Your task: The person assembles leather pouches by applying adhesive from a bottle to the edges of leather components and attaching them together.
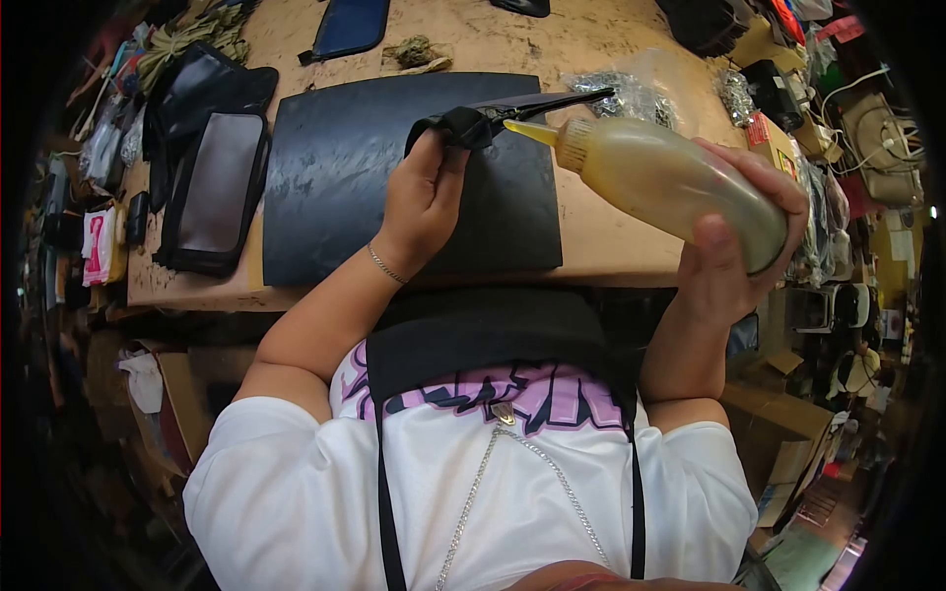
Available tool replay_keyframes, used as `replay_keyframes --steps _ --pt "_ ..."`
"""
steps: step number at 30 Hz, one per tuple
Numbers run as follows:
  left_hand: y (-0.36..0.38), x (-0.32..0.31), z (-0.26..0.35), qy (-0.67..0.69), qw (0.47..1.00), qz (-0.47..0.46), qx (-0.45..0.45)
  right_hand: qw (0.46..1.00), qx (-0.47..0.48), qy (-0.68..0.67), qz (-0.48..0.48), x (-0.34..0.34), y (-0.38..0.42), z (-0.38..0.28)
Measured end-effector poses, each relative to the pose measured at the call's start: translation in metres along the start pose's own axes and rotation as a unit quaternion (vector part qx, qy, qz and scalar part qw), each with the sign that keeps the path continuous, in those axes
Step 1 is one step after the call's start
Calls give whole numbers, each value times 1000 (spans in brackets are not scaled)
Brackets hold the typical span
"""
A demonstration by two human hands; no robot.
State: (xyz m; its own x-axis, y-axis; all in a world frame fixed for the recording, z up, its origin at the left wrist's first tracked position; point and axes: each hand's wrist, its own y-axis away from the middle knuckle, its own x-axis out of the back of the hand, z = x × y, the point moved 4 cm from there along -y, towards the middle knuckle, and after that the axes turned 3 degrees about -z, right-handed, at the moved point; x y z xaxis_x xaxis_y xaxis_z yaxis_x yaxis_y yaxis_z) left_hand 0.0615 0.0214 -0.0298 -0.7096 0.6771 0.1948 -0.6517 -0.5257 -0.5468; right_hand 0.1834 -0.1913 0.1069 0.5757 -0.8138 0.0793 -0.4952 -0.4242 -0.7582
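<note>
My left hand is closed on a black zippered pouch piece, pinching it at its near end. The piece stretches out to the right, with a zipper along its edge. In my right hand, fingers wrapped round its base, is a cloudy yellowish squeeze bottle. The bottle is tilted to the left, and its yellow nozzle points at the piece, right at its edge. Under both lies a large black board at the front of the worktable.
Black pouches with clear panels lie to the left on the wooden worktable. A dark blue pouch is at the back. Plastic bags of small metal parts sit behind the bottle. Cluttered shelves and cardboard boxes stand on the right.
</note>
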Motion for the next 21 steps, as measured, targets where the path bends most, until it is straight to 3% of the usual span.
replay_keyframes --steps 7,12,21 --pt "-4 -3 4 13 998 34 -44 995 69 65 -23 1 -1 2" --pt "0 -7 0 31 999 2 15 991 94 71 -70 -8 3 -4" --pt "1 -10 0 35 999 16 6 994 80 54 -51 0 4 -4"
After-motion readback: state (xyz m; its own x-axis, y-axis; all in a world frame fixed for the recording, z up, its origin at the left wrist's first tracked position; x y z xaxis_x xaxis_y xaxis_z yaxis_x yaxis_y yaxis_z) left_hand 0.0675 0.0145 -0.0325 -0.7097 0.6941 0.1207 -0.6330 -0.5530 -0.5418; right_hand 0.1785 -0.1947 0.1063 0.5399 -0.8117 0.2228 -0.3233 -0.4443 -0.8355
